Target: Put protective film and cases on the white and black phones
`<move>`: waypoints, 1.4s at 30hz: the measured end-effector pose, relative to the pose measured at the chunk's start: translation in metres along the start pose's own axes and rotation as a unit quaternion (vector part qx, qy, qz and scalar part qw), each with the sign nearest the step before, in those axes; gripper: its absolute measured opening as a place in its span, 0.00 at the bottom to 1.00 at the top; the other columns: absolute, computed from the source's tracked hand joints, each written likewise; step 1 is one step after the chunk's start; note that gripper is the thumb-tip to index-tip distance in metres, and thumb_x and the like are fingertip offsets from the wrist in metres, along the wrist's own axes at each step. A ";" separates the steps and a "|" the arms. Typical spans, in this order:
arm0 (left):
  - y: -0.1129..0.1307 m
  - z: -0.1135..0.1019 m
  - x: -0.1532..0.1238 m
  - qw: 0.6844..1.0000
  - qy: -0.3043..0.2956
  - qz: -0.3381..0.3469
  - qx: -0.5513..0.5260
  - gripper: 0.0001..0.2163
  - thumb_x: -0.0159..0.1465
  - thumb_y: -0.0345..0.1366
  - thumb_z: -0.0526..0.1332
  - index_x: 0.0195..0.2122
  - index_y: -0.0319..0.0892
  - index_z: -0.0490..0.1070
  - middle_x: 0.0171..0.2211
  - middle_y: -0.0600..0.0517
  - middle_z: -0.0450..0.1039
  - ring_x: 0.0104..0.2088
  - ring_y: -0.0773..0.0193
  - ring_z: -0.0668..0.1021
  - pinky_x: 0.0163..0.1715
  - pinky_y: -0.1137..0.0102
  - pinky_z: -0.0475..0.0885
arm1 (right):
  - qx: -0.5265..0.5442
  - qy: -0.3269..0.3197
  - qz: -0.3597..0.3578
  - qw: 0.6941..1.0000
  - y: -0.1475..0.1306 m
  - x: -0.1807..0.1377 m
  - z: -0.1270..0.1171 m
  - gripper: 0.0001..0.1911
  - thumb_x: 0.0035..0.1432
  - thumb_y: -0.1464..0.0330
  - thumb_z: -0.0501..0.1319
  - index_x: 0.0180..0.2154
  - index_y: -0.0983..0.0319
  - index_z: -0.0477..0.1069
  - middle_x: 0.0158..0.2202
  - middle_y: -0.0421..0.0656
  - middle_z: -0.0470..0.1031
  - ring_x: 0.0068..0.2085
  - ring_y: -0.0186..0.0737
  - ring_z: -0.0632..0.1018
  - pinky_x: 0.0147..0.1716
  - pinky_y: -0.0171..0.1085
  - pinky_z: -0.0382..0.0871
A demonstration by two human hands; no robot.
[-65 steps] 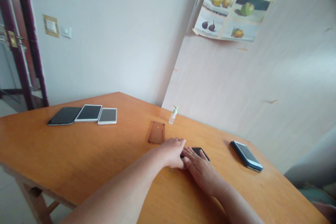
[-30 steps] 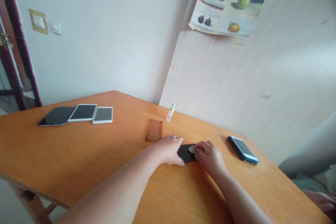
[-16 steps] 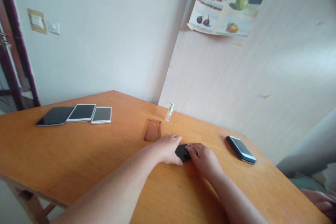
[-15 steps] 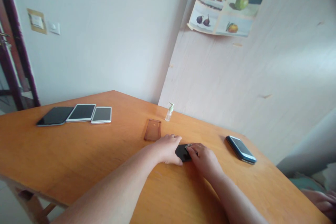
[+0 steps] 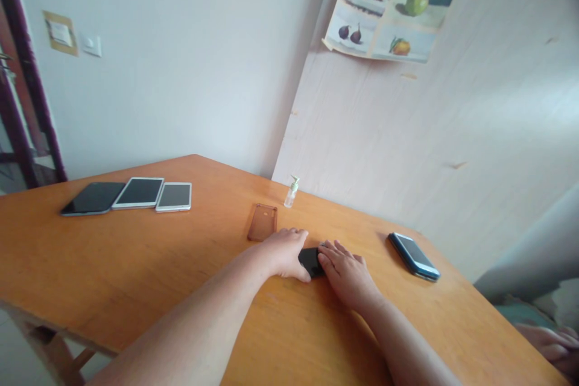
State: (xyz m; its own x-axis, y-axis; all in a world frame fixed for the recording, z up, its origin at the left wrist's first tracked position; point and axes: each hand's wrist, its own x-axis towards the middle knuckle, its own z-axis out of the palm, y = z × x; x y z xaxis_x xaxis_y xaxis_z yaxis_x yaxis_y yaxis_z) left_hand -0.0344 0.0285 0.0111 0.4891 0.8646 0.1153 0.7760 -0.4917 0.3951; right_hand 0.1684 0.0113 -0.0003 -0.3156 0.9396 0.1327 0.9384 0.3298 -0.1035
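Up on the board (image 5: 452, 120) hang fruit paintings (image 5: 392, 11), tilted, while switches (image 5: 60, 33) dot the wall (image 5: 181, 60) beside the door frame (image 5: 35, 81) and three tablets (image 5: 139, 192) line up below!

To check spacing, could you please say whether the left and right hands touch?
Apart: the head view shows the black phone between the left hand and right hand.

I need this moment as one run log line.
left hand: holds black phone at left end; right hand: laid over right end; nearby: brown case, pump bottle
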 end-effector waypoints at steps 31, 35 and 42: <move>0.001 0.001 -0.001 1.000 0.001 0.002 -0.005 0.45 0.46 0.49 0.67 0.63 0.39 0.52 0.61 0.39 0.63 0.58 0.46 0.70 0.53 0.61 0.68 | 0.032 -0.077 -0.033 0.996 -0.013 -0.012 -0.017 0.25 0.69 0.58 0.41 0.61 0.55 0.63 0.65 0.46 0.59 0.66 0.48 0.58 0.62 0.65 0.36; 0.002 0.001 -0.001 1.000 0.004 0.007 0.001 0.44 0.46 0.49 0.68 0.62 0.41 0.54 0.59 0.40 0.65 0.57 0.48 0.70 0.53 0.62 0.68 | -0.011 -0.049 0.041 0.998 0.007 -0.004 -0.014 0.23 0.68 0.62 0.43 0.58 0.58 0.66 0.64 0.48 0.62 0.64 0.50 0.62 0.61 0.67 0.40; 0.003 0.000 -0.002 1.000 0.004 0.004 0.000 0.39 0.50 0.46 0.65 0.62 0.40 0.55 0.60 0.39 0.65 0.57 0.47 0.71 0.52 0.63 0.69 | 0.065 -0.083 -0.133 0.986 -0.026 -0.019 -0.019 0.24 0.68 0.63 0.44 0.62 0.53 0.61 0.65 0.43 0.59 0.66 0.44 0.59 0.64 0.56 0.44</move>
State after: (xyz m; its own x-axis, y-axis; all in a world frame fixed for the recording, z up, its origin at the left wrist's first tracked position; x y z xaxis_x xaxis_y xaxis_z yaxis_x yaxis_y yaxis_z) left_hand -0.0331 0.0250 0.0120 0.4927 0.8611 0.1256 0.7721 -0.4991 0.3934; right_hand 0.1522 -0.0166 0.0184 -0.5766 0.8170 0.0095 0.7971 0.5650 -0.2132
